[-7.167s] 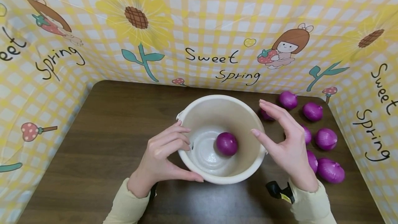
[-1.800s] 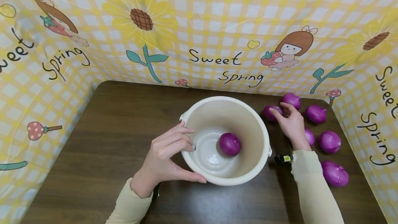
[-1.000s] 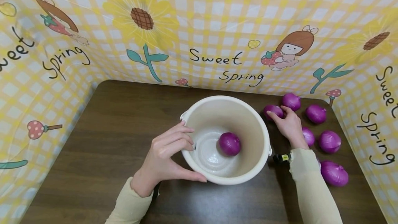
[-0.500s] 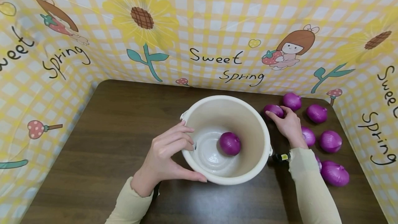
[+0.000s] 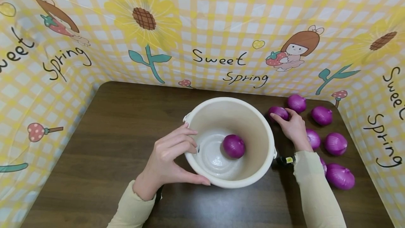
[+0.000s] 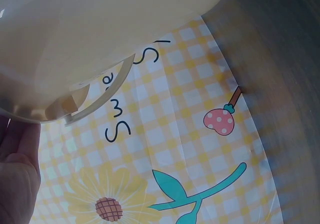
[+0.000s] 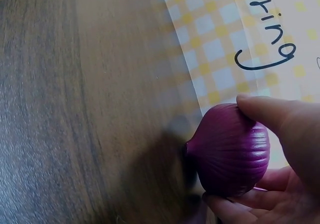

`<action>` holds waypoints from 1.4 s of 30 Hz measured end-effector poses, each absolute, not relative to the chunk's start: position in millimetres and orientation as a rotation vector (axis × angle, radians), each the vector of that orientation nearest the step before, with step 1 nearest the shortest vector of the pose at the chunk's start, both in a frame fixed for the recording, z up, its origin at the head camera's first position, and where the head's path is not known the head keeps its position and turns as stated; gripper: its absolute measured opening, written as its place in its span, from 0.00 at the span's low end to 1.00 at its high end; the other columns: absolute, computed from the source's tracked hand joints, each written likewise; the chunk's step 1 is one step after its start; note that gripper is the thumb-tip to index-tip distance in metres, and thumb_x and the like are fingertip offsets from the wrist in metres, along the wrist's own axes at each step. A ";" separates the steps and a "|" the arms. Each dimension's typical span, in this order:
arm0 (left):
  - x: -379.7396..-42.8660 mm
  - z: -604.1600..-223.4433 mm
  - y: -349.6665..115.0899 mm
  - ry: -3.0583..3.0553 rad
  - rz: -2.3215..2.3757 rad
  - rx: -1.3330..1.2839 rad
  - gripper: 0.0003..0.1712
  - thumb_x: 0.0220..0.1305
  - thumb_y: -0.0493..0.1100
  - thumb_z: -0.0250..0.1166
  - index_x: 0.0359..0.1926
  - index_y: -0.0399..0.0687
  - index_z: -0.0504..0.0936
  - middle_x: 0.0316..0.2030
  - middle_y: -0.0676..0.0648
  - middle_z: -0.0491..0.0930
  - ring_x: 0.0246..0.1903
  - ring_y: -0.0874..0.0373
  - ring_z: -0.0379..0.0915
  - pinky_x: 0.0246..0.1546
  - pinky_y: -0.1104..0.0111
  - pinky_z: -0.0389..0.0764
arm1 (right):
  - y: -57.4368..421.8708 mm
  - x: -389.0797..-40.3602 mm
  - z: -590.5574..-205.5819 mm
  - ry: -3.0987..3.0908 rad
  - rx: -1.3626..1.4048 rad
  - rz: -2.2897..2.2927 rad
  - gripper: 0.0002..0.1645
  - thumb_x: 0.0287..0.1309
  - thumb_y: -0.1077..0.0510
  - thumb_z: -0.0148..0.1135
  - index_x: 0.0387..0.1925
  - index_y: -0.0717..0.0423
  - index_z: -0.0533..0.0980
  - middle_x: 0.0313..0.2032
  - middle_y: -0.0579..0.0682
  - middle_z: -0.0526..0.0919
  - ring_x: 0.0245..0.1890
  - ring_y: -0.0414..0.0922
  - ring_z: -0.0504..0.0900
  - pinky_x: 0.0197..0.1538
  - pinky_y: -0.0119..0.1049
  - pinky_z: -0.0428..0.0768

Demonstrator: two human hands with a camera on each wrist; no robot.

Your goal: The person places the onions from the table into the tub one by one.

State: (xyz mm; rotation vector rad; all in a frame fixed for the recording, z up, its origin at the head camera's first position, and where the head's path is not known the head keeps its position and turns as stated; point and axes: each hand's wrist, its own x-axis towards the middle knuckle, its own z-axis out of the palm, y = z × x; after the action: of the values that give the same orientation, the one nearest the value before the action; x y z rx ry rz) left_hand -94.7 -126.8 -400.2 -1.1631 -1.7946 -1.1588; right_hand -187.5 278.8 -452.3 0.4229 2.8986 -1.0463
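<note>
A cream bucket (image 5: 269,129) stands upright mid-table with one purple onion (image 5: 234,146) on its floor. My left hand (image 5: 169,157) holds the bucket's near-left rim, fingers over the inner side and thumb along the front edge. In the left wrist view, the bucket wall (image 6: 100,29) fills the top, and part of that hand (image 6: 19,184) shows at the left edge. Right of the bucket, my right hand (image 5: 292,126) pinches another purple onion (image 5: 278,113). Up close in the right wrist view, thumb and fingers sit on opposite sides of this onion (image 7: 232,151).
Several more purple onions lie at the table's right: one behind (image 5: 296,103), one far right (image 5: 322,115), one near the front (image 5: 340,176). The forearm partly hides another onion (image 5: 322,166). Checked yellow cloth (image 5: 215,20) walls in the brown table (image 5: 126,115).
Since the oldest frame, my right hand has gone from beside the bucket's right rim to the onion at its right and closed on it. My left hand stays on the rim. The last second shows almost no motion.
</note>
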 end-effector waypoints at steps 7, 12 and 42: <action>-94.9 -400.3 -126.5 -1.798 -1.162 -1.164 0.37 0.32 0.68 0.85 0.24 0.45 0.76 0.29 0.51 0.79 0.42 0.46 0.83 0.57 0.41 0.77 | 278.4 -185.9 -451.7 2.905 0.430 -1.067 0.55 0.64 0.30 0.61 0.74 0.66 0.60 0.70 0.70 0.64 0.70 0.67 0.61 0.71 0.62 0.62; -94.8 -400.3 -126.7 -1.802 -1.166 -1.163 0.37 0.32 0.67 0.86 0.24 0.45 0.76 0.29 0.51 0.79 0.42 0.46 0.83 0.57 0.41 0.77 | 278.4 -184.8 -450.6 2.921 0.425 -1.079 0.54 0.64 0.31 0.62 0.74 0.66 0.60 0.70 0.69 0.64 0.70 0.67 0.62 0.71 0.61 0.63; -95.0 -400.2 -126.7 -1.800 -1.157 -1.163 0.37 0.32 0.68 0.85 0.24 0.45 0.76 0.28 0.51 0.79 0.41 0.46 0.83 0.58 0.42 0.78 | 271.0 -171.4 -441.9 2.966 0.423 -1.176 0.54 0.62 0.32 0.66 0.75 0.63 0.61 0.69 0.66 0.67 0.68 0.62 0.67 0.70 0.59 0.65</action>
State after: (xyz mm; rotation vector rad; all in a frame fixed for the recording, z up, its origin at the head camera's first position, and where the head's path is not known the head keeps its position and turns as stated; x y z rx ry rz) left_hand -95.0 -126.7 -400.2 -1.1633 -1.7999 -1.1574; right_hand -171.4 271.0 -441.9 0.4225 2.9662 -1.1756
